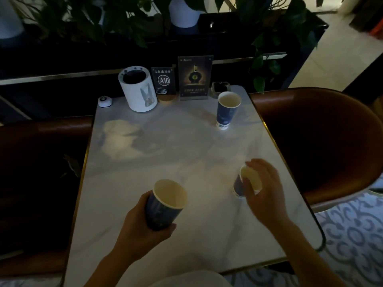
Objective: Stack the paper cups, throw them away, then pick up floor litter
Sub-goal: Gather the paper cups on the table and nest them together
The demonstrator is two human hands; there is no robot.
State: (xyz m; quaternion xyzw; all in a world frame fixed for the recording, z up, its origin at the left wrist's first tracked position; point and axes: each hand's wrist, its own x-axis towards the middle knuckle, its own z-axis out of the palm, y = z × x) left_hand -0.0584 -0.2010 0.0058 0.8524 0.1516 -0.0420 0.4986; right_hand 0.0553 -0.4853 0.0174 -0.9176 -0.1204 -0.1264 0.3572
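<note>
Left hand [143,222] is wrapped around the lower body of a blue paper cup [165,206], fingers closed on its far side and thumb on the near side — the cup is tilted with its open mouth toward the far right, held over the near part of the white marble table [145,154]. Right hand [263,187] is closed on a second blue cup [244,183] near the table's right edge; thumb and fingers pinch its rim from above, and the cup leans left. Whether its base touches the table cannot be told.

A third blue cup [227,109] stands upright and untouched at the far right of the table, well apart from both hands.

Legible markings: a small dark table sign [163,80] reads "A10" in a white circle. Just beside it, a taller acrylic stand [194,77] holds a dark poster with a gold bottle graphic — its text is too small to read. A white cylindrical container [137,89] to the left bears a grey rabbit drawing. A small white call button [104,101] sits at the far left corner, and a glass ashtray [220,89] stands behind the third cup.
</note>
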